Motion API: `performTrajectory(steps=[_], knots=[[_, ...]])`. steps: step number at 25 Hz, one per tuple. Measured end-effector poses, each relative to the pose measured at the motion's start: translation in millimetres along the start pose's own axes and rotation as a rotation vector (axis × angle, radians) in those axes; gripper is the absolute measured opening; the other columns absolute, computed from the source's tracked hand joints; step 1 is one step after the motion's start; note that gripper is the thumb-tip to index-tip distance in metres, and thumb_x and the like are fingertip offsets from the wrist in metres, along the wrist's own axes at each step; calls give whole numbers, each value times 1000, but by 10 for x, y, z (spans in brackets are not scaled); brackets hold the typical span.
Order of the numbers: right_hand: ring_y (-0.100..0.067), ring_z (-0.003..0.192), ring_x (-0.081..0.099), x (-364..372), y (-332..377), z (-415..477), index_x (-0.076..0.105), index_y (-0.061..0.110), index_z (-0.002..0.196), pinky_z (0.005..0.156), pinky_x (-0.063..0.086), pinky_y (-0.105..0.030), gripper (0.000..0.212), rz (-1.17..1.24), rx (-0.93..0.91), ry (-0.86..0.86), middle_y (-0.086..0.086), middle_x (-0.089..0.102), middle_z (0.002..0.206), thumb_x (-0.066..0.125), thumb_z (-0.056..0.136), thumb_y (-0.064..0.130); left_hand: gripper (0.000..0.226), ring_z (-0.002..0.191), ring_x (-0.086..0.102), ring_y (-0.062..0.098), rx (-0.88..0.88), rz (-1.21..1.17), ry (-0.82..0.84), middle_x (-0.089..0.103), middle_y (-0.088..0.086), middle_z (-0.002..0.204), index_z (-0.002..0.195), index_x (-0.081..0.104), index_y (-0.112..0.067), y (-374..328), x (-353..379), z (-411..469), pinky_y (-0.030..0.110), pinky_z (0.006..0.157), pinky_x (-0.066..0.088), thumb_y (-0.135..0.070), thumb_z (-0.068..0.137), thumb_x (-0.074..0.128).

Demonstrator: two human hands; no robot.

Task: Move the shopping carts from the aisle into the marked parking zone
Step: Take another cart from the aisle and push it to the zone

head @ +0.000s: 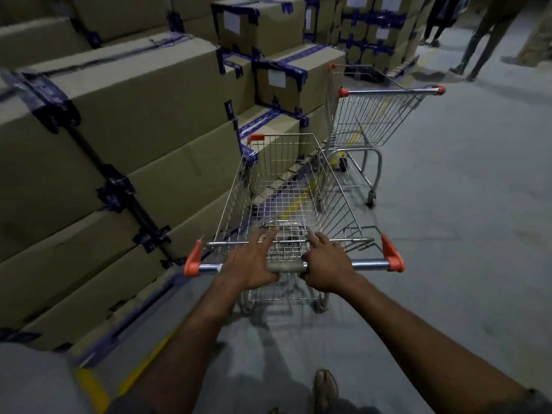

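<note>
A wire shopping cart [286, 186] with orange corner caps stands right in front of me, its basket empty. My left hand [254, 264] and my right hand [327, 264] both grip its chrome handle bar [370, 264] near the middle, fingers partly stretched over the bar. A second empty cart [373, 118] stands just beyond, to the right of the first cart's nose, its handle toward me. A yellow floor line [298, 201] shows through the near cart's basket and runs along the foot of the boxes.
Stacked cardboard boxes [119, 130] with blue tape wall off the whole left side, close to the cart. More stacks [376, 34] stand at the back. Two people's legs [478, 46] are at the far right. Grey concrete floor [463, 219] spreads to the right.
</note>
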State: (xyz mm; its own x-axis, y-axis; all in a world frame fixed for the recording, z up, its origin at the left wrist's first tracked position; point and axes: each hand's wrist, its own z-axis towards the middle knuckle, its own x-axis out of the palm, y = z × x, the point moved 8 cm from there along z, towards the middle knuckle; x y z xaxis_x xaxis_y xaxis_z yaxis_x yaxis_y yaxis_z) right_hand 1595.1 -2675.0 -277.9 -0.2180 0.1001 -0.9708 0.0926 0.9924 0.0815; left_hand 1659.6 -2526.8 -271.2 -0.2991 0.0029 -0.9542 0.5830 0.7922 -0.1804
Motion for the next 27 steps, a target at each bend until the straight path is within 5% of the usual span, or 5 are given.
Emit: performTrajectory(steps=[4, 27], knots=[[-29, 150, 24, 133, 189, -401, 71, 23, 120, 108, 46, -50, 44, 31, -50, 21, -9, 28, 165, 66, 83, 45, 106, 142, 41, 35, -55, 77, 132, 12, -1, 169, 161, 8, -39, -27, 205, -393, 49, 110, 37, -66, 77, 67], [-25, 146, 34, 898, 1337, -3589, 78, 16, 99, 98, 51, -39, 35, -34, -330, -15, -4, 36, 163, 60, 76, 35, 106, 132, 51, 34, -331, -121, 29, 22, -7, 164, 155, 14, -46, -782, 1383, -4051, 46, 101, 46, -68, 67, 69]])
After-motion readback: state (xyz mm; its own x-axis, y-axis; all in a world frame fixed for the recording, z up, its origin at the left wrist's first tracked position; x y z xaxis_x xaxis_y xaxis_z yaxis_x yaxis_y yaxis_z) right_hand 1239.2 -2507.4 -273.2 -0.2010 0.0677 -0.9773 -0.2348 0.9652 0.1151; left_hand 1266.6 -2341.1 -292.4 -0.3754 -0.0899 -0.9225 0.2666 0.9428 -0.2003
